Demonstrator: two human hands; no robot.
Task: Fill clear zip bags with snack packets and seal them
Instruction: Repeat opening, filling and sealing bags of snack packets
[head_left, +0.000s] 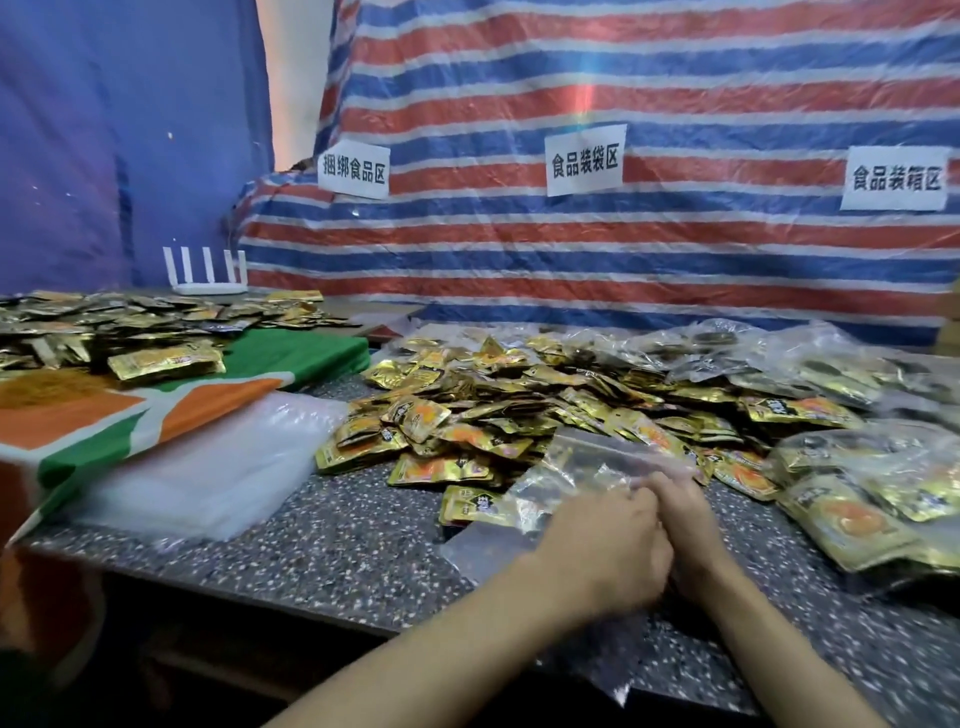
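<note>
A clear zip bag lies on the speckled table in front of a big heap of gold snack packets. Both hands meet at the bag's near side. My left hand has its fingers curled on the bag's plastic. Close beside it, my right hand pinches the same bag. Gold packets show through the bag, blurred. A loose gold packet lies just left of the bag.
A stack of empty clear bags lies at the left, beside an orange, green and white cloth bearing more packets. Filled clear bags pile up at the right. A striped tarp with paper signs hangs behind.
</note>
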